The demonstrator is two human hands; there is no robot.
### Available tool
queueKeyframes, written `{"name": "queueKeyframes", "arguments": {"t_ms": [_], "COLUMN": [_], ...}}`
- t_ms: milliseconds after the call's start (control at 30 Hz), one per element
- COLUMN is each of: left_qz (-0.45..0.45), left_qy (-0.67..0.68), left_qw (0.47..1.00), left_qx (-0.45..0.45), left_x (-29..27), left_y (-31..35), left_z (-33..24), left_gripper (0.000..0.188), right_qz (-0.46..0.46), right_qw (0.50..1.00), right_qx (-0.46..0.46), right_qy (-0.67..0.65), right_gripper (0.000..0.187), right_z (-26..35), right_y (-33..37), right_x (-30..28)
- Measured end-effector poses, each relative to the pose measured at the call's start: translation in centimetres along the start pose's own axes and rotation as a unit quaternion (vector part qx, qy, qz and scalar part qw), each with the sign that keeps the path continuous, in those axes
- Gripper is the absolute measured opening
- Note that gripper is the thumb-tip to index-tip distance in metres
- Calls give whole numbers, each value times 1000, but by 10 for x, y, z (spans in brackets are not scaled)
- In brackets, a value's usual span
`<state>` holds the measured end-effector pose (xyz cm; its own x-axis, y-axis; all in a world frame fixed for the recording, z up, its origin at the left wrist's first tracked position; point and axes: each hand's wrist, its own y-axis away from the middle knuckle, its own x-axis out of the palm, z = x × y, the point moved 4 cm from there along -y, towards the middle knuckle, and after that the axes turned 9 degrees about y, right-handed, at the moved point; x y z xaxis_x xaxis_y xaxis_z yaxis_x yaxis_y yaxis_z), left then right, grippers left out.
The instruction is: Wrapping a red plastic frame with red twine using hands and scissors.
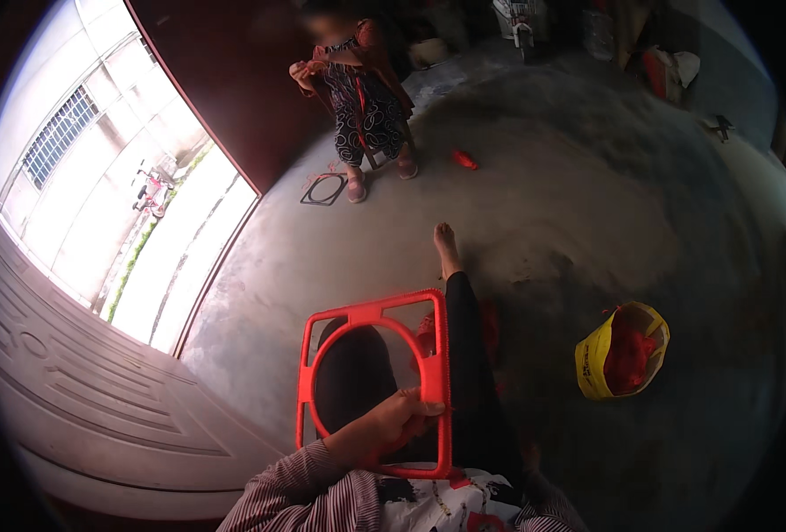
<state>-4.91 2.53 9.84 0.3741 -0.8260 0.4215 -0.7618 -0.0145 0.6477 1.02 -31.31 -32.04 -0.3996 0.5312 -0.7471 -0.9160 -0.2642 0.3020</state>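
My left hand (399, 419) is closed around the right side of a red square frame (437, 377) with a large round opening. The frame is held upright over my lap, and my dark trouser leg shows through the opening. My right sleeve (548, 507) is striped and shows at the lower edge. Beyond it, in deep shadow, only a dim bit of what looks like my right hand (531, 457) can be seen; its fingers cannot be made out. Some red material (426, 341) lies partly hidden behind the frame.
A yellow bag (595, 359) with red material inside stands on the floor to the right. Ahead, a seated person (366, 97) holds both hands together, with a dark square frame (325, 189) by their feet. A red item (465, 160) lies nearby. An open doorway (193, 235) is at left.
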Motion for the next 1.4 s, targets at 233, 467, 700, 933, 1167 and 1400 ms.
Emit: {"name": "queueKeyframes", "arguments": {"t_ms": [233,467,700,933,1167,1400], "left_qz": [104,182,175,195,218,190], "left_qy": [23,132,141,166,182,192], "left_qw": [994,973,964,951,943,951], "left_qx": [37,50,143,175,172,148], "left_x": [-1,8,-1,-5,-4,-8], "left_y": [-17,-31,-31,-30,-30,-30], "left_z": [-5,-14,-31,-30,-29,-21], "left_gripper": [39,48,59,59,56,46], "right_qz": [138,115,159,366,491,360], "right_qw": [973,989,864,804,743,796], "right_qx": [52,90,-65,-193,-195,-268], "right_qy": [179,39,-474,-427,-411,-406], "right_gripper": [36,33,29,75,74,75], "right_z": [-39,17,242,360,370,384], "right_y": [-13,-21,-10,55,61,50], "right_x": [18,-38,-183,-230,-210,-213]}}
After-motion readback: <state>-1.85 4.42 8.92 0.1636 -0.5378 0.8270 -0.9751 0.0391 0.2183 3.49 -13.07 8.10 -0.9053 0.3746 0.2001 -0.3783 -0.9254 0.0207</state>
